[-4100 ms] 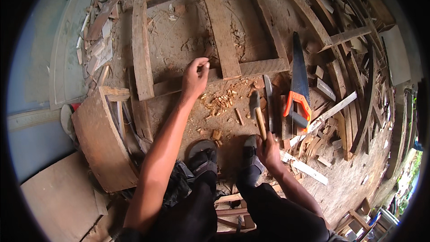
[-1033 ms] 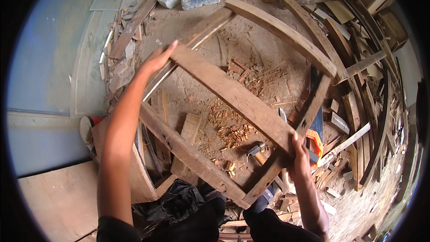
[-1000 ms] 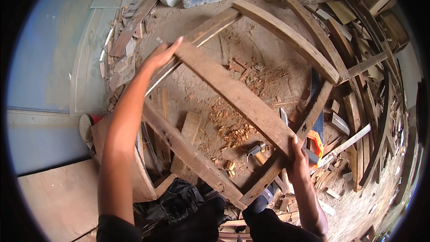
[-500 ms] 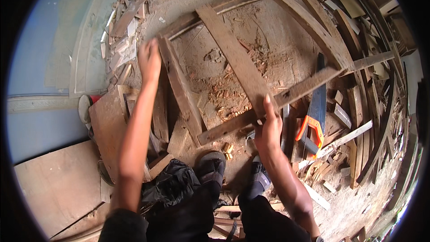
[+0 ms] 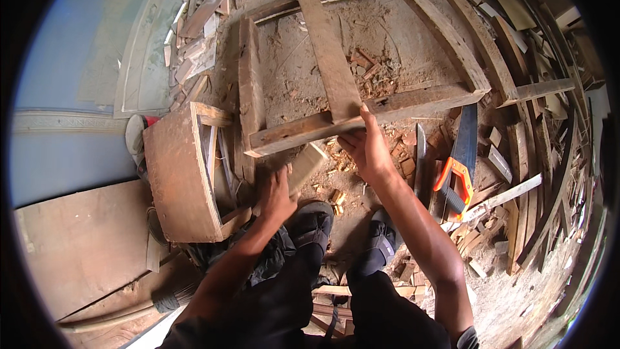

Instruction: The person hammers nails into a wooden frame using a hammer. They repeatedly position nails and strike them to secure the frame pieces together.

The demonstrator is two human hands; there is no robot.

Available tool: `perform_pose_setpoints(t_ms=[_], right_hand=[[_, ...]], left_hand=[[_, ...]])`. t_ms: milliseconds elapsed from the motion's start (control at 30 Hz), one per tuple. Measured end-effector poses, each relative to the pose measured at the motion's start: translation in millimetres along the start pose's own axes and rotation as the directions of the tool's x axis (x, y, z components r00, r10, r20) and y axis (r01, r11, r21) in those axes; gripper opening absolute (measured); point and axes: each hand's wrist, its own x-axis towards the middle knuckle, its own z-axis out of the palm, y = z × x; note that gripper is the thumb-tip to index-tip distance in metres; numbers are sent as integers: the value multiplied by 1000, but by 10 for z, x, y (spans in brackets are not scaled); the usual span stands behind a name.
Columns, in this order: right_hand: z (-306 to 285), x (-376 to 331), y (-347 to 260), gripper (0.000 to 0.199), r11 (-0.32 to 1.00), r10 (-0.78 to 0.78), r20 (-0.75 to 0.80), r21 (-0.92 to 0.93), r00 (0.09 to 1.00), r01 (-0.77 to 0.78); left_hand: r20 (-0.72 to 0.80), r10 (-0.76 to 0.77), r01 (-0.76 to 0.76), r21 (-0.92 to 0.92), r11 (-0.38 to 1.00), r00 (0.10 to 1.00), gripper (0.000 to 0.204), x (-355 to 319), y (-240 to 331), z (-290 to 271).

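A rectangular wooden frame (image 5: 420, 105) with a flat slat (image 5: 326, 58) across it is tilted up at its near side. My right hand (image 5: 369, 155) grips the near rail where the slat meets it, thumb on top and fingers beneath. Below the frame's near left corner, my left hand (image 5: 276, 195) is closed around a short wooden block (image 5: 307, 167); part of its grip is hidden. Right of my right forearm lies a handsaw (image 5: 462, 155) with an orange and black handle.
Curved timber pieces (image 5: 568, 155) and offcuts pile up on the right. On the left stands a brown board box (image 5: 184, 174), beside a black plastic bag (image 5: 274, 252). Wood chips (image 5: 339, 200) litter the floor before my feet. Pale blue panels (image 5: 71, 155) line the far left.
My left hand has left the frame's far left corner and come down toward me, onto the wooden block. The frame's near side has risen and turned, with my right hand still on it.
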Motion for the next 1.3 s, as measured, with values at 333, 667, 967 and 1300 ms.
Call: perform_pose_setpoints(t_ms=[333,667,967,1300], right_hand=[[-359,70,162,107,989,131,98,-84,987,-123],[-668,-15,-347,56,92,-617,320,-878,719,470],[-843,451,-373,82,-659,-165,537,-684,828,313],[-1006,268,-329,62,-638,-240,567,-704,788,312]], left_hand=[[325,-25,-12,110,994,945,70,-233,385,-294],[306,246,-190,-201,961,920,69,-140,471,-390],[5,304,-299,203,933,953,82,1146,308,-314],[-56,449,-439,132,889,892,60,1211,217,-219]])
